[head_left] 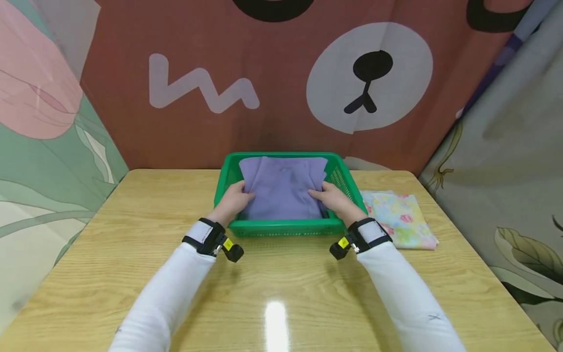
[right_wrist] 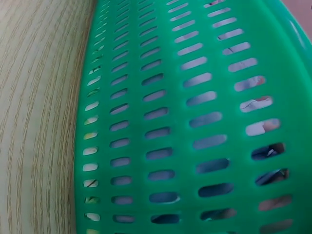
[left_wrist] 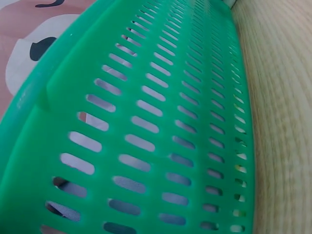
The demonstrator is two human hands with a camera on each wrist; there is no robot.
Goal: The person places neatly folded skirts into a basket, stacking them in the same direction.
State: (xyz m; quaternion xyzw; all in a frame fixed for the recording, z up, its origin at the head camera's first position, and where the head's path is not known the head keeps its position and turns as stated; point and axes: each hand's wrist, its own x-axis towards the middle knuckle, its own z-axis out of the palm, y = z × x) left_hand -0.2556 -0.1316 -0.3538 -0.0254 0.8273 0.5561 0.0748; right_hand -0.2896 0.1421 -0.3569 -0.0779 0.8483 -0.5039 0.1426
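Observation:
A folded purple cloth (head_left: 283,188) lies inside a green slotted basket (head_left: 286,227) at the middle of the wooden table (head_left: 281,293). My left hand (head_left: 235,198) grips the cloth's left edge, and my right hand (head_left: 332,196) grips its right edge, thumbs on top. Both hands reach over the basket's near rim. In the left wrist view only the basket's outer wall (left_wrist: 146,122) fills the picture, beside a strip of table (left_wrist: 282,97). In the right wrist view the same basket wall (right_wrist: 185,122) stands by the table top (right_wrist: 39,97). Neither wrist view shows a hand.
A folded floral cloth (head_left: 400,217) lies flat on the table just right of the basket. Printed fabric curtains hang close behind and on both sides of the table. Bare wood stretches from the basket to the near edge.

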